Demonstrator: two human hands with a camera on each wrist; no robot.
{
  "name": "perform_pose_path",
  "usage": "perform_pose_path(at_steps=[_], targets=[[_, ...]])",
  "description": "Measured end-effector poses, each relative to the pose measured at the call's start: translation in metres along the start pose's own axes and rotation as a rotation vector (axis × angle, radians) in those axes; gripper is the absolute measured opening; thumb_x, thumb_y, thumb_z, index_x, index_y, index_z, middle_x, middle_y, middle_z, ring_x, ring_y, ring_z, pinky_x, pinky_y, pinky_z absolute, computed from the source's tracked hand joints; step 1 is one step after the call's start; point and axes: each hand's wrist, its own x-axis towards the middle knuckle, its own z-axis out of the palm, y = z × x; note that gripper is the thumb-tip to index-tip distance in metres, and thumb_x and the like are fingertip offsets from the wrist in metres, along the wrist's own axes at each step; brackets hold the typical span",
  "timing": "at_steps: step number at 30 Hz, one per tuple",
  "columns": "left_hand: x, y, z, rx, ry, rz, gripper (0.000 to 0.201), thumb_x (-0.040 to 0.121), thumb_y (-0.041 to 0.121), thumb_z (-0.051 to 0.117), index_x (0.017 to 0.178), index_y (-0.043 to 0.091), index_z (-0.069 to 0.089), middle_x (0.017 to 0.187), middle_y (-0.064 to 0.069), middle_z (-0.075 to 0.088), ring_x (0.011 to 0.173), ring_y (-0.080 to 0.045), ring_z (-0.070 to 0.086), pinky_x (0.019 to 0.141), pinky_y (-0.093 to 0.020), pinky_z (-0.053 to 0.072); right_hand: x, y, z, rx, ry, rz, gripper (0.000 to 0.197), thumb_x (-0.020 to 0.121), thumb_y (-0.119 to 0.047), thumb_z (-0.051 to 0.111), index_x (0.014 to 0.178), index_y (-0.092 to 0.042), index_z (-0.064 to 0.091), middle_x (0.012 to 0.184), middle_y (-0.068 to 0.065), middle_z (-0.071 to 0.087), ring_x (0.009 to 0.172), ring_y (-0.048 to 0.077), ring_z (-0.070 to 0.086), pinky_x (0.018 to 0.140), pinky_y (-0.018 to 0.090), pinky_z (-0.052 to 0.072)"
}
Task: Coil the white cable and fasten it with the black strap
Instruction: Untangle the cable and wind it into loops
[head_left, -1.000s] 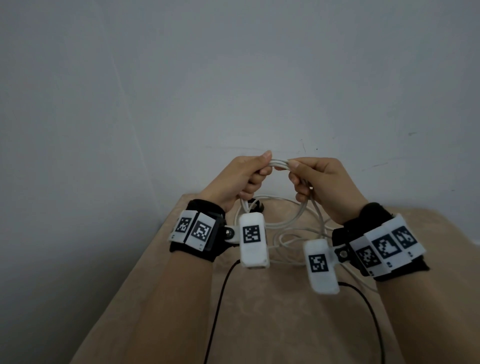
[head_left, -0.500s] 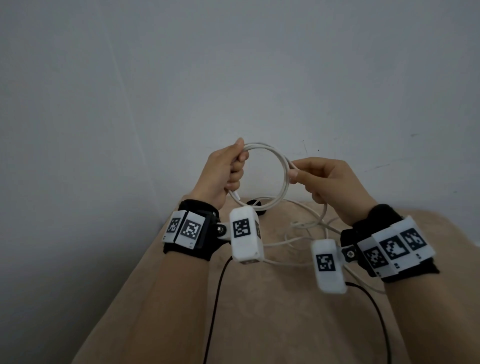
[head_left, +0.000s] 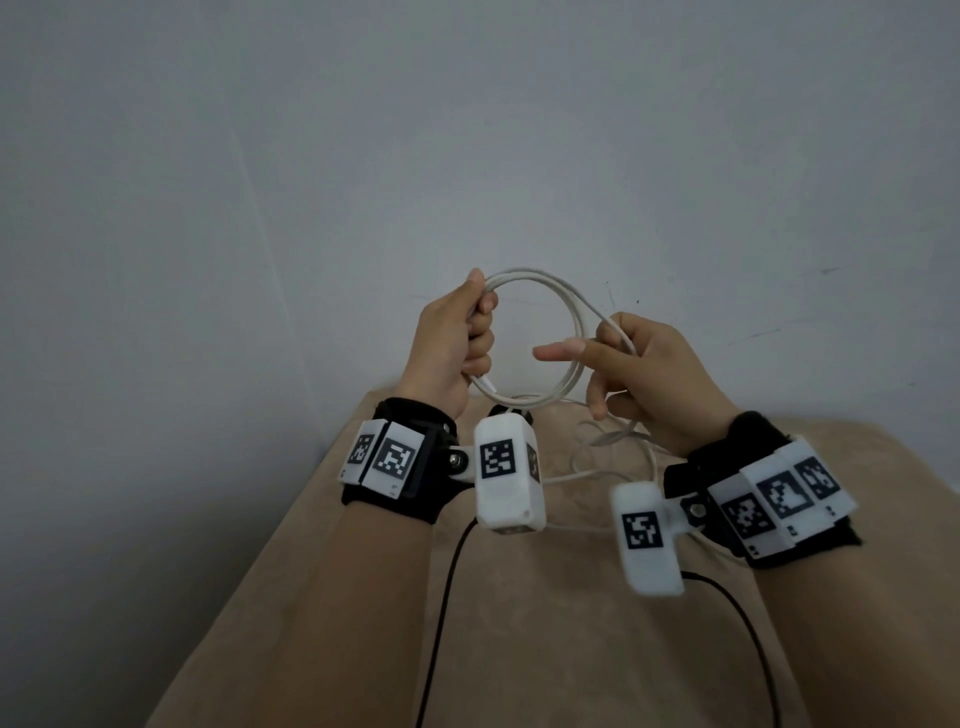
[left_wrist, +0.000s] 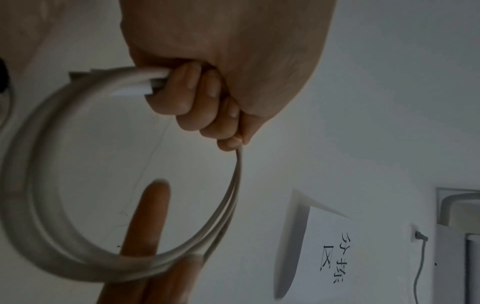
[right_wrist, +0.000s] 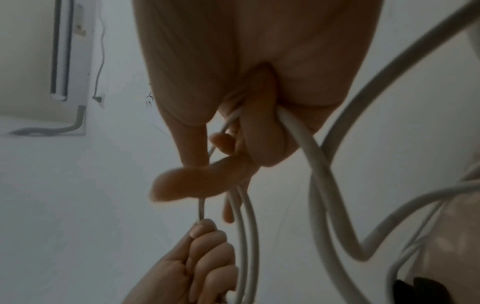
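Observation:
The white cable (head_left: 569, 312) forms a round coil of about two turns, held upright above the table. My left hand (head_left: 478, 332) grips the coil's left side in a fist (left_wrist: 202, 98), and the white plug end (head_left: 485, 384) sticks out below the fist. My right hand (head_left: 613, 364) is at the coil's right side. Its curled fingers (right_wrist: 257, 131) hold the cable strand (right_wrist: 317, 164), while its index finger (head_left: 556, 351) points straight through the ring. Loose cable (head_left: 613, 441) trails onto the table. The black strap (head_left: 527, 415) lies on the table, mostly hidden behind the left wrist camera.
A tan table (head_left: 571, 649) runs from me to the grey wall (head_left: 467, 156), and its left edge drops off beside my left forearm. Thin black leads (head_left: 441, 597) hang from the wrist cameras. A paper sign (left_wrist: 330, 246) hangs on the wall.
My hands have moved apart, so the pinched cable has opened into a round ring. The left hand rose and went left. The right index finger has straightened.

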Motion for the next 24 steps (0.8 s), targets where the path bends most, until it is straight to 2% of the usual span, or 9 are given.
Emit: perform_pose_path(at_steps=[4, 6, 8, 11, 14, 18, 21, 24], targets=[[0.002, 0.000, 0.000, -0.063, -0.014, -0.024, 0.040, 0.101, 0.036, 0.041, 0.066, 0.017, 0.044, 0.046, 0.010, 0.025, 0.035, -0.003, 0.016, 0.033, -0.016, 0.014, 0.002, 0.005, -0.003, 0.010, 0.004, -0.020, 0.027, 0.089, -0.009, 0.061, 0.082, -0.017, 0.036, 0.081, 0.009, 0.074, 0.039, 0.015, 0.047, 0.041, 0.024, 0.023], [0.002, 0.001, -0.001, -0.088, -0.023, -0.032, 0.040, 0.102, 0.036, 0.040, 0.066, 0.017, 0.044, 0.046, 0.010, 0.025, 0.035, -0.003, 0.017, 0.033, -0.016, 0.014, 0.002, 0.007, -0.005, 0.006, 0.007, -0.029, 0.013, 0.090, -0.010, 0.060, 0.094, -0.012, 0.047, 0.075, 0.006, 0.072, 0.042, 0.013, 0.047, 0.040, 0.022, 0.024], [0.002, 0.000, -0.001, -0.111, -0.032, -0.043, 0.040, 0.102, 0.036, 0.039, 0.067, 0.017, 0.044, 0.046, 0.010, 0.026, 0.035, -0.003, 0.018, 0.033, -0.015, 0.016, 0.002, 0.007, -0.006, 0.021, 0.005, -0.031, 0.013, 0.092, -0.013, 0.058, 0.103, -0.007, 0.058, 0.073, 0.004, 0.069, 0.046, 0.011, 0.045, 0.038, 0.018, 0.024], [0.002, 0.000, -0.003, -0.145, -0.046, -0.068, 0.040, 0.102, 0.035, 0.039, 0.067, 0.016, 0.043, 0.045, 0.010, 0.026, 0.034, -0.003, 0.020, 0.034, -0.015, 0.020, 0.002, 0.008, -0.006, 0.028, 0.006, -0.030, 0.014, 0.095, -0.014, 0.054, 0.099, -0.009, 0.067, 0.071, 0.001, 0.066, 0.050, 0.008, 0.041, 0.038, 0.015, 0.023], [0.002, -0.001, -0.003, -0.150, -0.065, -0.095, 0.039, 0.101, 0.035, 0.039, 0.068, 0.016, 0.044, 0.044, 0.010, 0.028, 0.035, -0.004, 0.023, 0.036, -0.016, 0.025, 0.003, 0.008, -0.006, 0.014, 0.039, -0.027, 0.018, 0.096, -0.012, 0.050, 0.092, -0.009, 0.067, 0.066, -0.002, 0.059, 0.050, 0.006, 0.038, 0.038, 0.014, 0.023], [0.000, -0.001, -0.005, -0.135, -0.111, -0.140, 0.037, 0.101, 0.031, 0.038, 0.069, 0.015, 0.046, 0.047, 0.008, 0.033, 0.039, -0.008, 0.033, 0.043, -0.019, 0.036, 0.003, 0.009, -0.009, 0.019, 0.047, -0.022, 0.021, 0.097, -0.011, 0.048, 0.087, -0.007, 0.066, 0.066, 0.002, 0.052, 0.047, 0.005, 0.033, 0.038, 0.014, 0.022], [-0.001, 0.000, -0.010, -0.091, -0.151, -0.156, 0.035, 0.100, 0.027, 0.037, 0.072, 0.013, 0.051, 0.049, 0.006, 0.037, 0.042, -0.009, 0.038, 0.048, -0.021, 0.041, 0.003, 0.009, -0.014, 0.006, 0.022, -0.018, 0.022, 0.097, -0.011, 0.049, 0.086, -0.006, 0.067, 0.065, 0.002, 0.050, 0.046, 0.006, 0.032, 0.038, 0.015, 0.021], [-0.002, 0.001, -0.013, -0.015, -0.171, -0.128, 0.036, 0.100, 0.028, 0.038, 0.079, 0.008, 0.059, 0.051, 0.004, 0.043, 0.044, -0.010, 0.039, 0.049, -0.022, 0.041, 0.003, 0.009, -0.015, -0.033, 0.004, -0.013, 0.022, 0.097, -0.010, 0.049, 0.086, -0.005, 0.067, 0.063, 0.002, 0.049, 0.045, 0.006, 0.031, 0.037, 0.014, 0.021]])
